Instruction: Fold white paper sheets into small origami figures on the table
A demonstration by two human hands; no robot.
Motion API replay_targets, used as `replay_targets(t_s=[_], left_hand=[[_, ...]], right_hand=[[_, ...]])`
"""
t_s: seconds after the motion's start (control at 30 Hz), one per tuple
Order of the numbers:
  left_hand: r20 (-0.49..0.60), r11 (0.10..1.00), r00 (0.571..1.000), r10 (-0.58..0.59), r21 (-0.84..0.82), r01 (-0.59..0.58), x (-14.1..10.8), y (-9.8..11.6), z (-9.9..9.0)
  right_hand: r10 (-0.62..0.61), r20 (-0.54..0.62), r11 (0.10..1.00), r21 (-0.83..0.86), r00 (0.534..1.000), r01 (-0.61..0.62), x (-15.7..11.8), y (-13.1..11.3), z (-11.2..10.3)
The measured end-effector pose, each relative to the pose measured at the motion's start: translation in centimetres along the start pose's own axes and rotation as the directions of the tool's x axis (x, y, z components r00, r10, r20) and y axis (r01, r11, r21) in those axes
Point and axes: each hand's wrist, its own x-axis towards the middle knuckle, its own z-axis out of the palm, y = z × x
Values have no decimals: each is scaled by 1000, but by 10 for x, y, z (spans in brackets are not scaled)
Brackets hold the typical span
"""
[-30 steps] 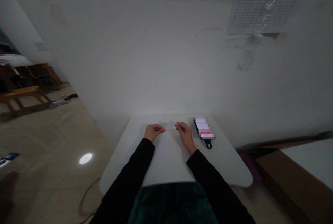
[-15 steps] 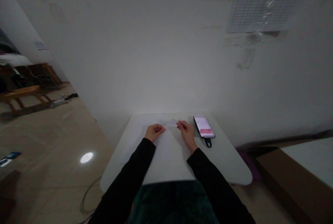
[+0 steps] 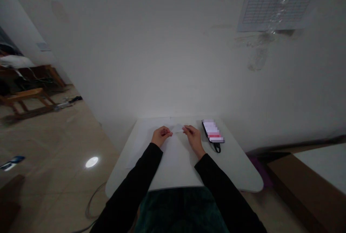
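A small piece of white paper (image 3: 177, 128) spans the gap between my two hands, above the white table (image 3: 175, 180). My left hand (image 3: 161, 135) pinches its left end, with thumb and index finger together. My right hand (image 3: 193, 135) pinches the right end between thumb and fingertips. Under and beside my left hand lies a larger white sheet (image 3: 142, 137), flat on the table. A phone (image 3: 213, 131) with a lit, pixelated screen rests to the right of my right hand, a black loop at its lower end.
The wall (image 3: 173, 56) rises directly behind the table, with a gridded sheet (image 3: 278, 2) taped at the upper right. A brown and white box (image 3: 305, 179) stands to the right. Cables (image 3: 90, 204) lie on the floor at left, and a wooden stool (image 3: 25, 96) stands farther back.
The small paper between my hands has tilted and shows more of its face. My hands have barely moved, and the view has shifted slightly.
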Motion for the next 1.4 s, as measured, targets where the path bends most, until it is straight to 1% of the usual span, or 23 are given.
replay_targets(t_s=[0.1, 0.2, 0.27, 0.33, 0.43, 0.5, 0.63, 0.67, 0.73, 0.8, 0.87, 0.97, 1.03, 1.17, 1.23, 1.4], left_hand=[[47, 992, 994, -96, -81, 100, -1, 1, -2], [62, 933, 964, -259, -243, 266, -2, 3, -5], [79, 872, 924, -373, -310, 378, -2, 4, -7], [85, 821, 883, -461, -338, 461, 0, 6, -9], [74, 755, 834, -546, -387, 529, 4, 9, -11], [96, 711, 799, -594, -401, 577, 7, 12, -11], [161, 628, 720, -675, -387, 676, 13, 25, -13], [175, 600, 693, -699, -383, 702, 14, 28, -14], [206, 537, 627, -751, -363, 762, 15, 33, -17], [233, 493, 571, -787, -320, 809, 16, 37, -20], [250, 477, 542, -803, -277, 834, 16, 39, -21], [247, 465, 520, -818, -250, 850, 16, 39, -20], [223, 468, 521, -823, -252, 847, 16, 38, -18], [163, 498, 551, -818, -278, 821, 16, 33, -13], [152, 503, 558, -816, -292, 814, 16, 31, -12], [171, 476, 544, -821, -319, 819, 17, 32, -7]], right_hand=[[13, -7, 1000, 20, 1000, -12, 0, 3, 1], [13, -6, 999, 49, 1000, -13, -1, 3, 2], [-15, -3, 999, 45, 1000, 15, -1, 2, 2], [-65, 3, 998, 14, 998, 65, -2, 0, 1], [-149, 13, 988, -30, 989, 150, -3, -5, 1], [-196, 21, 979, -46, 980, 197, -5, -8, 1], [-252, 28, 965, -71, 967, 254, -10, -14, 1], [-264, 34, 961, -76, 964, 266, -11, -15, 1], [-292, 54, 951, -90, 955, 296, -13, -16, 1], [-332, 76, 935, -107, 940, 338, -14, -16, 2], [-386, 97, 911, -119, 917, 396, -15, -15, 3], [-456, 127, 873, -129, 881, 471, -16, -12, 4], [-475, 141, 859, -140, 869, 492, -16, -11, 4], [-477, 141, 852, -168, 868, 496, -15, -9, 4], [-481, 133, 850, -172, 866, 498, -14, -7, 4], [-469, 120, 857, -176, 875, 484, -13, -4, 5]])
